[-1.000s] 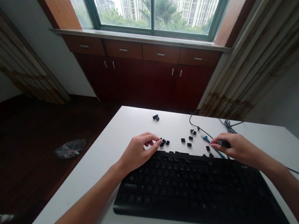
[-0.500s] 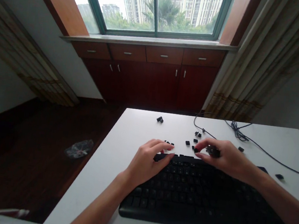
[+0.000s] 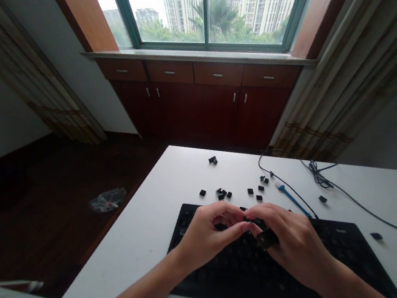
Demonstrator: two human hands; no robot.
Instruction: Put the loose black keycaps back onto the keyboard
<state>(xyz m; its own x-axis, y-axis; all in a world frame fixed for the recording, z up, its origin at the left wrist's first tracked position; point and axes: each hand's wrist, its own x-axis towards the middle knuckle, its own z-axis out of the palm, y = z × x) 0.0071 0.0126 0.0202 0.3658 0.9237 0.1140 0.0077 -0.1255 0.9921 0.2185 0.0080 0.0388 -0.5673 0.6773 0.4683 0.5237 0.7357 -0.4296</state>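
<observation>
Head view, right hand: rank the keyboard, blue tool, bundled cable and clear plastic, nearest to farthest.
From the right hand:
1. Keyboard: directly beneath.
2. Blue tool: just beyond.
3. Bundled cable: farther back, rightward.
4. Clear plastic: far left, on the floor.

Single head view, forward and down over keyboard (image 3: 256, 275) toward window (image 3: 208, 21)

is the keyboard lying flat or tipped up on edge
Flat: the keyboard rests on the white table, its broad top facing up beneath the left hand and right hand.
</observation>
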